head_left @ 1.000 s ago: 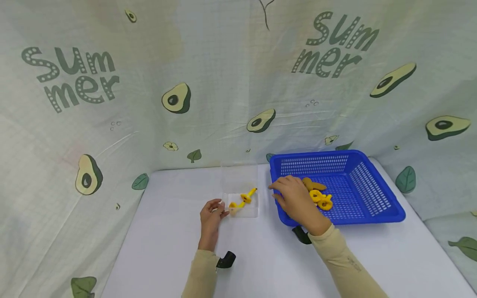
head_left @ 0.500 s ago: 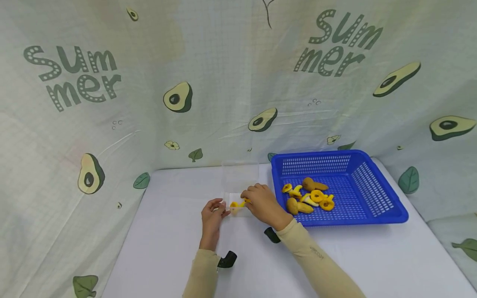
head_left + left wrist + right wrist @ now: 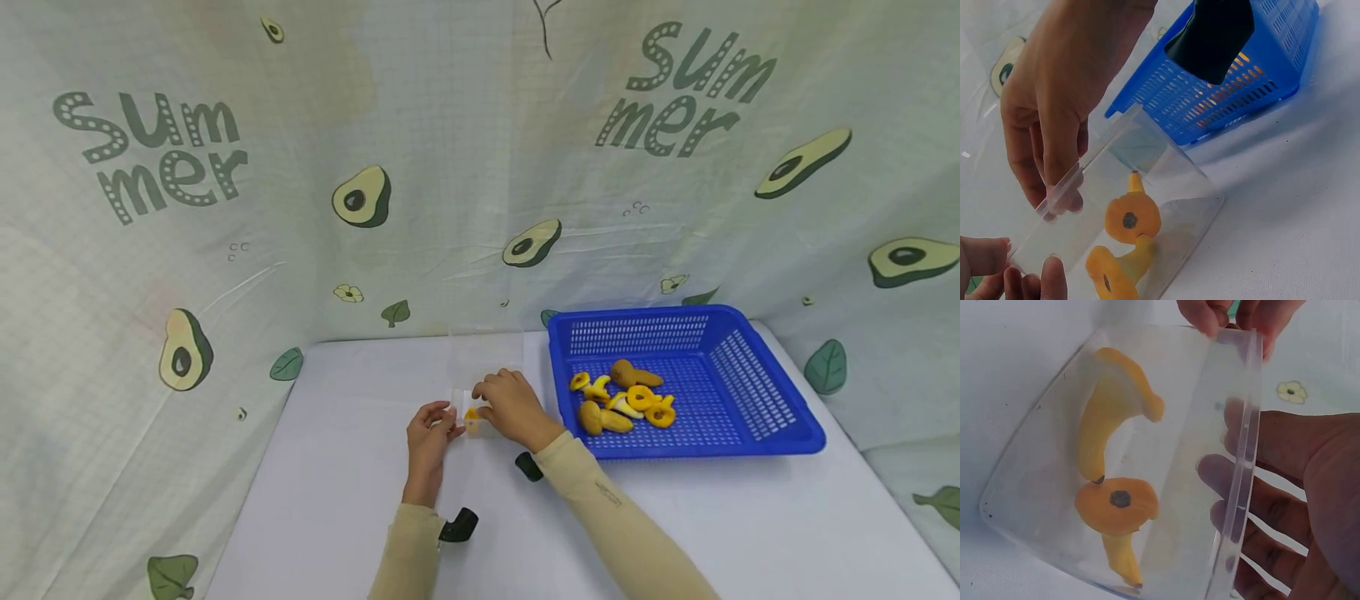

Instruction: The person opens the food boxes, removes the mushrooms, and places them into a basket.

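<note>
A clear plastic box [image 3: 1185, 178] holds two yellow mushrooms; one mushroom [image 3: 1133, 217] shows its round cap with a dark centre, and the other mushroom [image 3: 1107, 412] lies on its side. My left hand [image 3: 429, 446] pinches the box's rim at its left side, thumb and fingers at the edge in the left wrist view. My right hand [image 3: 513, 408] reaches over the rim from the right. Its loosely bent fingertips [image 3: 1216, 475] dip inside the box above the mushrooms, with nothing seen between them. In the head view this hand hides much of the box.
A blue basket [image 3: 750, 446] stands to the right with several yellow mushrooms [image 3: 641, 397] and brown mushrooms [image 3: 603, 418] in it. Behind the box stands its clear raised lid [image 3: 486, 346]. A printed cloth [image 3: 450, 167] hangs at the table's back edge.
My right hand has moved left from over the basket to the clear box, reaching in over its rim. My left hand stays at the box's left side.
</note>
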Demonstrator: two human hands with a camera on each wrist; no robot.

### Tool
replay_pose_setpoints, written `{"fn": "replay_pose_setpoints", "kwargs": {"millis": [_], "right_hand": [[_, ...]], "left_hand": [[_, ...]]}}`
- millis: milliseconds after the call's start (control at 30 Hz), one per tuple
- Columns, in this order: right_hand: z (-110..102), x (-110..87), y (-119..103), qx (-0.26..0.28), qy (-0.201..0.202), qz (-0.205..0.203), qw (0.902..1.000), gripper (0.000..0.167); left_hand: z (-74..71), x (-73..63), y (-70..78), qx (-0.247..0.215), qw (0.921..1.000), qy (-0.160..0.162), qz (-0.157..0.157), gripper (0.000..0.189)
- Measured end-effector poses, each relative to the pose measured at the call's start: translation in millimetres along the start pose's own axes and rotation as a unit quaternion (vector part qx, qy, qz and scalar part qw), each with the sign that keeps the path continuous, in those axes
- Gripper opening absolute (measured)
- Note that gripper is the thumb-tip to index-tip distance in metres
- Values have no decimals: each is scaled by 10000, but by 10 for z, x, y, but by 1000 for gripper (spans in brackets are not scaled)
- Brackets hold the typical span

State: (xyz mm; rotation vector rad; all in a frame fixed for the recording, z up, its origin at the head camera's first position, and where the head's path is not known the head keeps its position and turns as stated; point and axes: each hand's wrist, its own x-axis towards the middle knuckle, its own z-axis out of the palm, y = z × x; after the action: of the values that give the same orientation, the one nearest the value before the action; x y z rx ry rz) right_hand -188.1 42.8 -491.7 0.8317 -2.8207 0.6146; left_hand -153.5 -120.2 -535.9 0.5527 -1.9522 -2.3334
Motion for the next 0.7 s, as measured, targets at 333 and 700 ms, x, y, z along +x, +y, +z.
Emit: {"fn": "replay_pose_setpoints", "kwargs": {"millis": [333,700], "right_hand": [[88,172,47,100,-504,248,9984,21],[126,274,70,-115,-1032,284,9942,15]], "left_hand": [[-2,-2,-8,35,10000,17,13,26],[5,12,-2,-166,9998,-34,80,27]]}}
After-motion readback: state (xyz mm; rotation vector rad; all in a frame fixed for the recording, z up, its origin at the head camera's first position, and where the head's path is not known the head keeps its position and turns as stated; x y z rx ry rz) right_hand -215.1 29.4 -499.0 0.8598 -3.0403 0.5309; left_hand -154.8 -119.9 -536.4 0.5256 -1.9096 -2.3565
